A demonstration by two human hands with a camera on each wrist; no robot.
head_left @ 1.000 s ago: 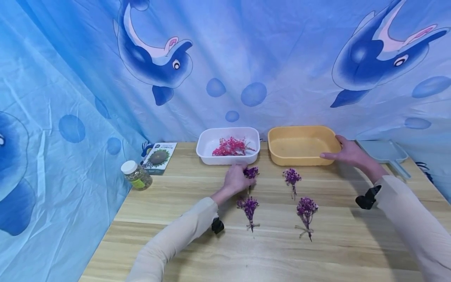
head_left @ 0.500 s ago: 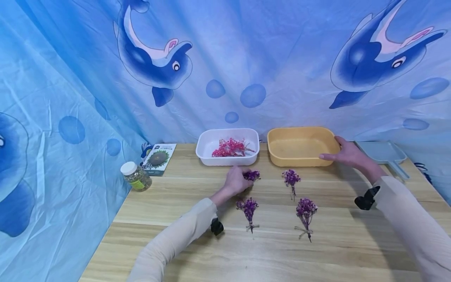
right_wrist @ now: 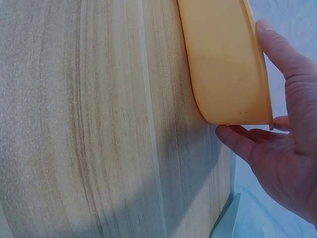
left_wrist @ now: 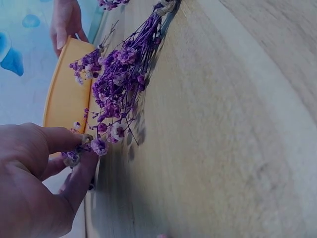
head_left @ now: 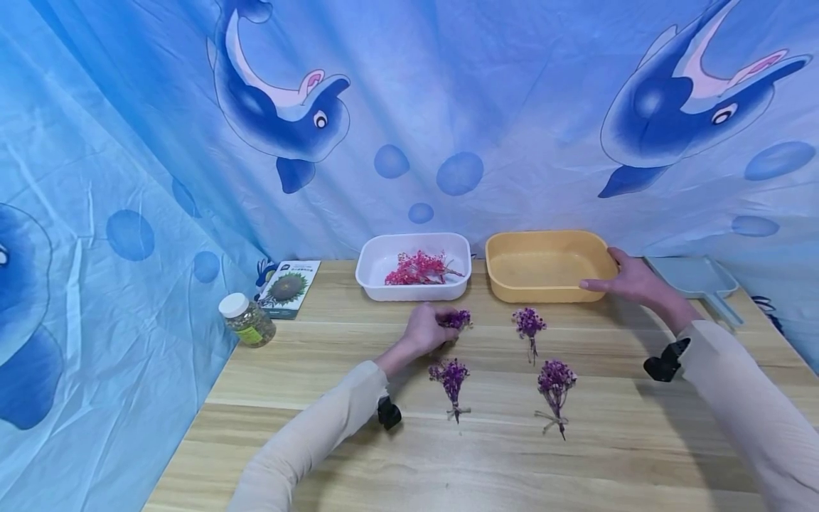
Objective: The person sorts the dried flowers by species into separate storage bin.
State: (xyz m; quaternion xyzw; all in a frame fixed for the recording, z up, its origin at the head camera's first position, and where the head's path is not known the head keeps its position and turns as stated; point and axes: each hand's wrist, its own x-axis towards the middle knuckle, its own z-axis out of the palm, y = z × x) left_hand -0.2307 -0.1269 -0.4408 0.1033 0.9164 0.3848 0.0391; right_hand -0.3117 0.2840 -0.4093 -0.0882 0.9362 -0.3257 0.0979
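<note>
In the head view my left hand [head_left: 425,330] pinches a small purple dried-flower bunch [head_left: 459,319] in front of the white basin [head_left: 412,291]. The left wrist view shows thumb and fingertips meeting at its stem, which they partly hide. My right hand [head_left: 633,281] holds the right end of the yellow basin [head_left: 537,294]. Its thumb lies at the rim and the other fingers are against the end wall in the right wrist view. Three more purple bunches lie on the table: one near the yellow basin [head_left: 530,323], a twine-tied one [head_left: 451,378] and another tied one [head_left: 557,384].
Pink dried flowers [head_left: 419,267] lie inside the white basin. At the left stand a white-lidded jar [head_left: 248,321] and a seed packet [head_left: 291,287]. A pale blue dustpan [head_left: 694,276] lies beyond my right hand. A dolphin-print curtain [head_left: 512,107] borders the wooden table [head_left: 499,469].
My left hand has drawn its fingers in around the flower bunch and shifted the bunch slightly, its heads now pointing more to the right. My right hand stays at the yellow basin.
</note>
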